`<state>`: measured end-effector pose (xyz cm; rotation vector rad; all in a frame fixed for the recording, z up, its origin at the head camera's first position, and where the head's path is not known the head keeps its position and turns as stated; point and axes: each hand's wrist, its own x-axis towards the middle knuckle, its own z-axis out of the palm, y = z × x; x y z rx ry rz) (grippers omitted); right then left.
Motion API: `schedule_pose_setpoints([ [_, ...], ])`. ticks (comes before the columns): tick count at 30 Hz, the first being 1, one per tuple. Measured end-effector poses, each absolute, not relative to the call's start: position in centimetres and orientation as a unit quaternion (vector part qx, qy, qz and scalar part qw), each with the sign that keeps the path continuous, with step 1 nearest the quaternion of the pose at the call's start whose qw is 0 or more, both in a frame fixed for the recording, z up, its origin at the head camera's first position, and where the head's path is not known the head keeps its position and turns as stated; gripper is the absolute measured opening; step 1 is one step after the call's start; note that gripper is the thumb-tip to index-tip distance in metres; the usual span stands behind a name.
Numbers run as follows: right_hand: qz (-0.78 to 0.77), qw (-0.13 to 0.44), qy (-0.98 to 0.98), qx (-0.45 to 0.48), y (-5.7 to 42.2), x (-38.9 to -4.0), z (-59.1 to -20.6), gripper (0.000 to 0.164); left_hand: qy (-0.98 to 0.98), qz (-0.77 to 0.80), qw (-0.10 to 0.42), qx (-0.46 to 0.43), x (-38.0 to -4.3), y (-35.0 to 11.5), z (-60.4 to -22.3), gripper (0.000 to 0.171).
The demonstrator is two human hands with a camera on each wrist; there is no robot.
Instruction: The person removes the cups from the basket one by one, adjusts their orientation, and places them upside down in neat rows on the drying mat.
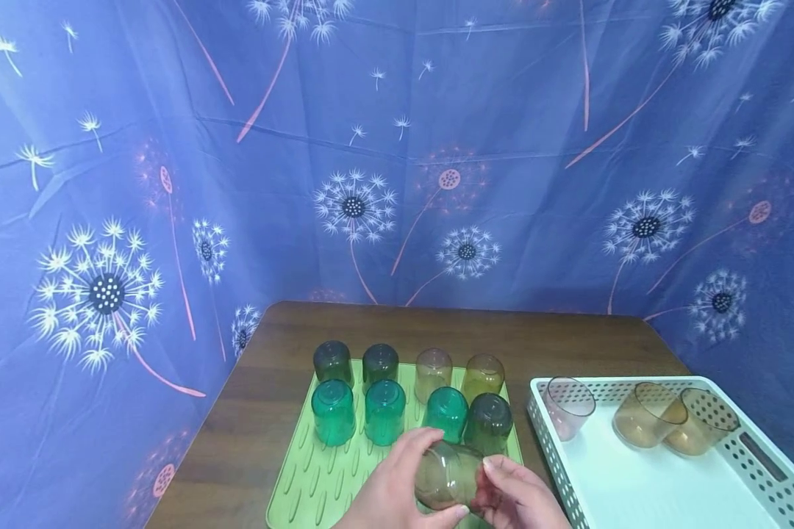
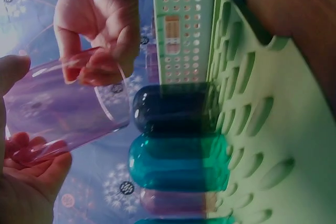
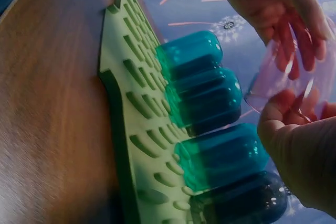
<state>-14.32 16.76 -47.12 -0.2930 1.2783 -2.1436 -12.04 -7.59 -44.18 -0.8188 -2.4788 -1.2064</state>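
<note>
Both hands hold a clear, pinkish-tinted drinking glass [image 1: 445,476] above the front of a green drying mat [image 1: 304,477]; it looks brownish in the head view. The glass lies on its side in the air. My left hand [image 1: 393,485] grips it around the closed end, thumb on one side and fingers on the other. At its open end, my right hand [image 1: 526,499] pinches the rim, as the left wrist view shows. Just behind the hands, a green glass [image 1: 446,413] and a dark glass [image 1: 490,422] stand upside down on the mat.
More upturned glasses stand in two rows, including green glasses [image 1: 333,411], dark glasses [image 1: 380,364], a pinkish glass [image 1: 433,373] and an amber glass [image 1: 483,375]. To the right, a white perforated basket [image 1: 668,507] holds a pink glass [image 1: 569,411] and two amber glasses [image 1: 642,419].
</note>
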Motion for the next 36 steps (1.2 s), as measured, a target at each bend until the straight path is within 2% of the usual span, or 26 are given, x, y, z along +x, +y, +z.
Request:
schedule_pose_setpoints([
  [5, -0.784, 0.336, 0.514, -0.09, 17.2, -14.6, -46.8, 0.018, -0.884, -0.397, 0.031, -0.246, -12.4, -9.4, -42.0, 0.073],
  [7, -0.781, 0.342, 0.515, -0.094, 17.5, -14.6, -46.8, 0.018, -0.908, -0.355, 0.005, -0.223, -12.5, -10.4, -41.0, 0.075],
  [14, -0.795, 0.319, 0.5, -0.127, 19.8, -14.8, -46.4, 0.03, -0.961, -0.227, 0.001, -0.157, -12.8, -13.8, -40.1, 0.076],
  [17, -0.772, 0.256, 0.566, -0.131, 21.0, -15.2, -45.7, 0.031, -0.968, -0.216, 0.001, -0.127, -13.2, -14.9, -40.8, 0.078],
  [22, -0.578, 0.05, 0.814, -0.033, 22.6, -15.8, -43.3, 0.018, -0.976, -0.191, 0.034, -0.098, -13.6, -16.1, -42.4, 0.079],
  [26, -0.359, -0.056, 0.932, 0.005, 25.2, -17.7, -41.7, 0.031, -0.98, -0.172, 0.046, -0.087, -13.8, -16.7, -43.5, 0.076],
  [30, -0.215, -0.083, 0.973, -0.019, 27.6, -19.8, -42.2, 0.045, -0.981, -0.169, 0.043, -0.081, -13.9, -17.0, -44.0, 0.071],
  [36, -0.121, -0.085, 0.987, -0.062, 28.5, -20.7, -44.4, 0.065, -0.98, -0.181, 0.033, -0.076, -13.8, -16.9, -43.8, 0.075],
])
